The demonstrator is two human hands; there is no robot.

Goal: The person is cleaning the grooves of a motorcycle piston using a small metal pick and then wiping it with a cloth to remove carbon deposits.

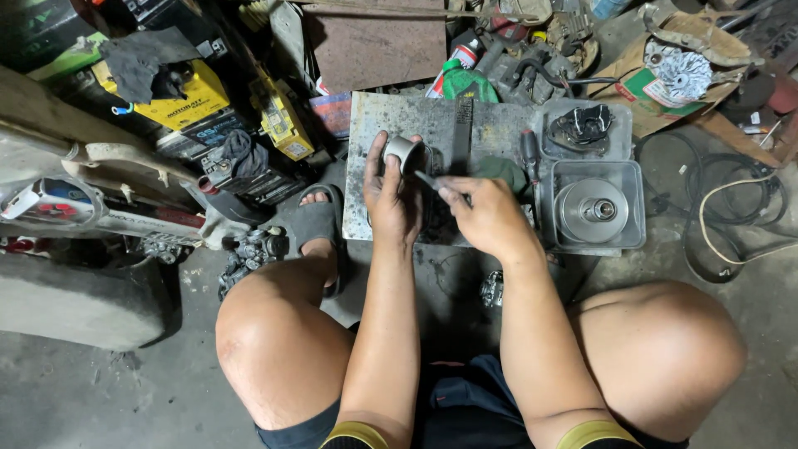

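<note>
Left hand [391, 195] up over the grimy metal plate [391, 125], fingers wrapped tight round a short grey metal sleeve [402, 150], open end turned toward the right; right hand [486, 218] close beside it, pinching a thin dark tool [426, 179] whose tip reaches just to the sleeve's mouth. Looks like cleaning or picking at the inside of that sleeve, and judged to be mid-way at best; sleeve off whatever it belongs to, not yet fitted back anywhere. Over on the right, a clear plastic tub [636, 208] with a round pulley-like disc [592, 210] lying flat inside, untouched; a second tray behind it holding a dark bracket-like part [582, 126], also waiting. A screwdriver with a dark handle [529, 154] lying on the plate, apart from both hands. Around the edges: yellow-topped batteries [187, 100] on the left, a green spray can [461, 79] beyond the plate, coiled cable [731, 208] on the floor at right. Plenty of loose parts about; reassembly apparently all to come.
</note>
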